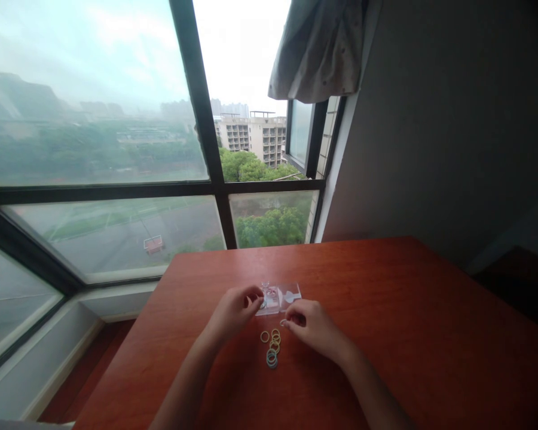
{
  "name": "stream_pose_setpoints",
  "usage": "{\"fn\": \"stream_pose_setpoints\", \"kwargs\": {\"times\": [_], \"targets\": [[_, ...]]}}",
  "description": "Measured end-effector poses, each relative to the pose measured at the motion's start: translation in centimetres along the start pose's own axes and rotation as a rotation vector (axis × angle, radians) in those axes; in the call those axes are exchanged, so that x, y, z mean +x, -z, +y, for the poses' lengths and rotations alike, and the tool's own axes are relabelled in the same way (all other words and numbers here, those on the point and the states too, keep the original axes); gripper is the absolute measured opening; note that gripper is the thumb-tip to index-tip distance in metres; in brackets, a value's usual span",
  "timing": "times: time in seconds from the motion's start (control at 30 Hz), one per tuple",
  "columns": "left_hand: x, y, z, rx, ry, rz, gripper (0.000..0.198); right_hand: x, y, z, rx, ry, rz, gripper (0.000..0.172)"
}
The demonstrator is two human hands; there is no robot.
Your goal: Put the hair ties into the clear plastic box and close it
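A clear plastic box point(272, 309) with its lid point(290, 296) swung open to the right lies on the table, with small pinkish things inside. My left hand point(238, 307) is at the box's left side, thumb and fingers pinched together; what they hold, if anything, is too small to tell. Just right of the box's front corner, my right hand point(314, 325) pinches a small pale ring point(283, 322), much like a hair tie. Between my hands and nearer to me lie several yellow rings point(275, 345), one of them apart point(264, 337), and several overlapping blue-green rings point(272, 359).
The reddish-brown wooden table point(376, 286) stands against large windows with dark frames point(219, 190). A bunched curtain point(320, 54) hangs at the upper right beside an outward-opened window pane point(301, 131). A dark wall point(430, 131) rises on the right.
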State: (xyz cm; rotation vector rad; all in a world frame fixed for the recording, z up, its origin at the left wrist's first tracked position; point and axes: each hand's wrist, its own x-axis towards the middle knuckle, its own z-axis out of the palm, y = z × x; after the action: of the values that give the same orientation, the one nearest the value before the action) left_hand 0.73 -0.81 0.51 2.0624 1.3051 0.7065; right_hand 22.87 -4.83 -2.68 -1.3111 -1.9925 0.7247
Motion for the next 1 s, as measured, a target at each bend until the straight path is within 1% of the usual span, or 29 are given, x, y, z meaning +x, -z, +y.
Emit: {"fn": "stream_pose_setpoints", "kwargs": {"times": [0.13, 0.3, 0.43, 0.57, 0.73, 0.87, 1.0], "targets": [[-0.2, -0.4, 1.5, -0.119, -0.047, -0.082, 0.02, 0.2, -0.1, -0.1, 0.039, 0.011, 0.066, 0.005], [-0.5, -1.3, 2.2, -0.079, -0.089, -0.174, 0.013, 0.2, 0.0, -0.5, 0.028, 0.018, 0.079, 0.008], [-0.4, -1.6, 2.3, -0.022, -0.111, -0.19, 0.013, 0.2, 0.0, -0.6, -0.001, 0.005, 0.06, 0.009], [-0.4, -1.7, 2.5, -0.032, -0.12, -0.193, 0.014, 0.2, 0.0, -0.6, -0.013, 0.001, 0.05, 0.01], [-0.4, -1.7, 2.4, -0.014, -0.116, -0.156, 0.014, 0.1, 0.0, -0.8, 0.015, -0.015, 0.047, 0.008], [-0.1, -1.2, 1.4, 0.05, -0.041, -0.021, 0.014, 0.1, 0.0, -0.9, 0.005, -0.064, 0.01, 0.012], [0.1, -0.6, 0.2, 0.087, 0.013, 0.077, 0.016, 0.0, -0.1, -0.9, -0.036, -0.081, -0.039, 0.009]]}}
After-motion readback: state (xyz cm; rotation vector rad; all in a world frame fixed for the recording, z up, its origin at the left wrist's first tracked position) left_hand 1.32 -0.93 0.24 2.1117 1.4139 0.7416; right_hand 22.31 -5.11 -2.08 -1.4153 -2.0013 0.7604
